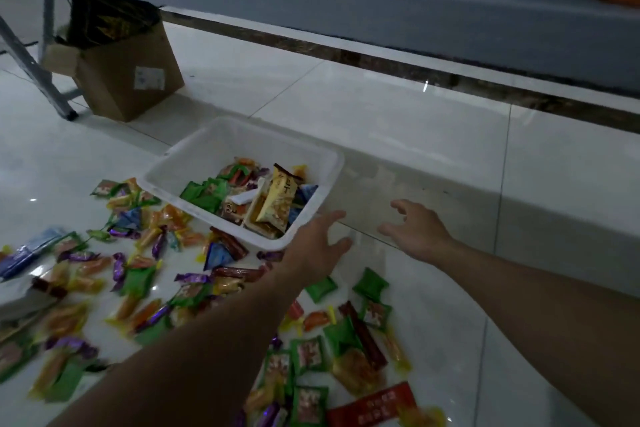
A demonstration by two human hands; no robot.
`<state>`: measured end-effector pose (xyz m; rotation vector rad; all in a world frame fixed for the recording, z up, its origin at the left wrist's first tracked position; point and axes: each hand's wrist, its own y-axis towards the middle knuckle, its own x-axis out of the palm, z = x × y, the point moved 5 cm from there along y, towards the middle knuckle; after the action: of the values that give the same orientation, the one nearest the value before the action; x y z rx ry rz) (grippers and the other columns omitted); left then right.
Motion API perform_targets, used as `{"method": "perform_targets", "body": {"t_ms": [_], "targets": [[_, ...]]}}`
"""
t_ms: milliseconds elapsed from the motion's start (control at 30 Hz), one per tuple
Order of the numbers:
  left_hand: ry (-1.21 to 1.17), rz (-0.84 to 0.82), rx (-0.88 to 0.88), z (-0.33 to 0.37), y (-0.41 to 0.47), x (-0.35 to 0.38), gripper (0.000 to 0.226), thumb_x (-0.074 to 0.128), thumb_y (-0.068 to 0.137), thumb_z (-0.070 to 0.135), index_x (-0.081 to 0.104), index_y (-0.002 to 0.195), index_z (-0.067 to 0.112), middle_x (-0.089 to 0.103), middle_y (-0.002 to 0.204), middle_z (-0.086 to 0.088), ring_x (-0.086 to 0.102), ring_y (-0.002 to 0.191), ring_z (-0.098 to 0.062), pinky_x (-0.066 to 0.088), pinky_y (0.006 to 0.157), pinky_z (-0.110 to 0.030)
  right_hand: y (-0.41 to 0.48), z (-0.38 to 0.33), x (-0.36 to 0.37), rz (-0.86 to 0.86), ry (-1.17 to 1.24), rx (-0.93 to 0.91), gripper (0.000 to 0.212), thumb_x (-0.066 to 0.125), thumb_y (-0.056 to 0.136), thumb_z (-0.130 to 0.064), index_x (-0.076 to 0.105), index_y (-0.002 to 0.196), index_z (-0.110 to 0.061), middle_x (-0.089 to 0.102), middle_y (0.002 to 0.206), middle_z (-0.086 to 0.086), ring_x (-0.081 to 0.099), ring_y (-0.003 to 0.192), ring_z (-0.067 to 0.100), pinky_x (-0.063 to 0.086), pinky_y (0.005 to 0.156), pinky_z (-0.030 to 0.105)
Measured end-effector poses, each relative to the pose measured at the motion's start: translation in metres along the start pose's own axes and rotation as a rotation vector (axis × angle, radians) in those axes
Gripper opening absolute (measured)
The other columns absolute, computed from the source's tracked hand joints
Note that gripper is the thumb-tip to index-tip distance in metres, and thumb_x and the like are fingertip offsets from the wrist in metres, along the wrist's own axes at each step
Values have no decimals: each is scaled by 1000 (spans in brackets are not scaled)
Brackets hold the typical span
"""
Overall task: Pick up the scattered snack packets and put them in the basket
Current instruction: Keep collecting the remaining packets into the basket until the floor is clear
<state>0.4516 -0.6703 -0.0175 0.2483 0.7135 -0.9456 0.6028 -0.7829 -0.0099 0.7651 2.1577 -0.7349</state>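
Head view shows both hands reaching forward over a glossy tiled floor (398, 121). The left hand (318, 239) is spread with relaxed fingers right at the near right corner of the white basket (207, 149), and whether it touches the rim I cannot tell. The right hand (415, 229) hangs just beside it over bare tile, fingers loosely parted. Neither has hold of anything. The basket already has a layer of wrappers in its near half. Most snack packets (370, 282) are still strewn on the floor, to the left of the basket and under and around the left forearm. A cardboard box (131, 80) stands well behind.

Likely trouble: the basket looks light, so a knock from the left hand could slide or tip it on the slick tile and spill what is inside. Small wrapped pieces may skate away when pinched. The dim light and the forearm's cover could leave packets overlooked.
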Motion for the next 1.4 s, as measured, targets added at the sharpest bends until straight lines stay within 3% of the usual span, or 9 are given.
{"method": "perform_targets", "body": {"t_ms": [233, 367, 500, 600, 667, 833, 1033, 1300, 1400], "targets": [[201, -52, -109, -30, -20, 52, 57, 54, 93, 41, 38, 145, 24, 43, 146, -3, 44, 130, -22, 39, 106, -36, -13, 45, 30, -193, -176, -83, 84, 71, 81, -46, 29, 149, -22, 31, 154, 5, 34, 138, 24, 33, 111, 35], [239, -32, -156, -48, -34, 57, 57, 54, 93, 39, 37, 145, 22, 41, 148, -3, 38, 134, -22, 33, 109, -33, -14, 51, 63, -358, -264, -160, 101, 75, 73, -53, 15, 152, -35, 6, 161, -1, 16, 146, 22, 24, 116, 37], [233, -3, -183, -66, -44, 56, 57, 57, 91, 38, 41, 142, 18, 45, 144, -3, 41, 131, -24, 38, 107, -37, -15, 51, 93, -466, -346, -210, 102, 77, 74, -47, 12, 152, -38, -5, 161, -1, 15, 146, 24, 27, 115, 38], [267, 27, -221, -78, -48, 53, 57, 58, 92, 36, 39, 144, 20, 44, 146, -3, 41, 132, -22, 36, 107, -35, -16, 53, 114, -504, -470, -274, 91, 71, 79, -41, 17, 152, -30, 13, 156, 8, 25, 138, 30, 34, 110, 39], [276, 36, -247, -84, -49, 51, 58, 58, 91, 37, 38, 144, 22, 43, 147, -3, 40, 132, -21, 36, 108, -36, -13, 53, 119, -472, -523, -306, 76, 68, 81, -33, 29, 146, -23, 30, 142, 12, 32, 127, 32, 41, 101, 40], [262, 25, -298, -92, -47, 49, 60, 61, 89, 38, 37, 144, 27, 41, 148, -3, 53, 118, -22, 43, 102, -44, -5, 53, 114, -362, -426, -339, 28, 57, 87, -7, 50, 114, -9, 45, 103, 9, 51, 101, 29, 42, 73, 30], [335, -27, -247, -87, -33, 55, 60, 63, 89, 28, 36, 144, 28, 42, 147, -6, 38, 134, -23, 36, 110, -40, 3, 55, 91, -193, -167, -244, 34, 71, 81, -11, 57, 112, -9, 60, 106, 12, 57, 95, 27, 49, 79, 31], [411, -116, -237, -81, -16, 74, 60, 67, 87, 21, 40, 140, 32, 48, 125, -9, 47, 114, -25, 45, 95, -36, -5, 52, 72, -175, -31, -214, 39, 75, 80, -12, 60, 115, -9, 55, 98, 4, 52, 87, 17, 40, 73, 21], [347, -111, -240, -75, -11, 76, 49, 67, 85, 12, 51, 129, 29, 45, 119, -10, 49, 100, -20, 47, 82, -26, -7, 49, 65, -150, 18, -189, 42, 76, 79, -12, 59, 117, -10, 55, 100, 5, 53, 88, 18, 44, 73, 23]]}}
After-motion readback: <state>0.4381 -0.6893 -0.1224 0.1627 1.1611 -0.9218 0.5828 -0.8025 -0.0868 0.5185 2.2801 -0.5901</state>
